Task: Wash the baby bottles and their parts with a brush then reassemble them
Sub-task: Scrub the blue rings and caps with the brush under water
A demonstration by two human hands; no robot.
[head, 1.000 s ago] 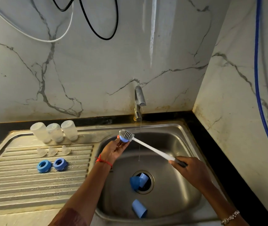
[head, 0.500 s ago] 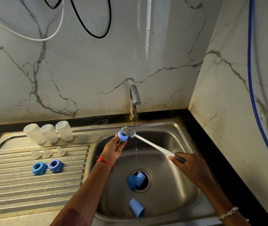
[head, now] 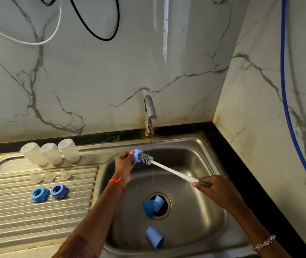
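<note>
My left hand [head: 124,163] holds a blue bottle ring [head: 136,155] above the sink basin [head: 195,157], left of the thin water stream. My right hand [head: 215,189] grips the dark handle of a white bottle brush [head: 172,171]; its grey bristle head [head: 145,158] is pushed into the ring. Three clear bottles [head: 50,153] stand upside down on the drainboard [head: 27,220], with three clear nipples [head: 49,176] in front and two blue rings [head: 48,192] nearer me. Three blue caps lie in the basin: two at the drain [head: 152,205], one [head: 154,237] at the front.
The tap [head: 150,110] at the back wall runs a thin stream. Marble walls close the back and the right side. A blue hose [head: 286,94] hangs on the right wall; black and white cables hang at the top left.
The ring in my left hand has turned to face the brush, and the bristle head has gone from resting above it into its opening. The view has shifted slightly.
</note>
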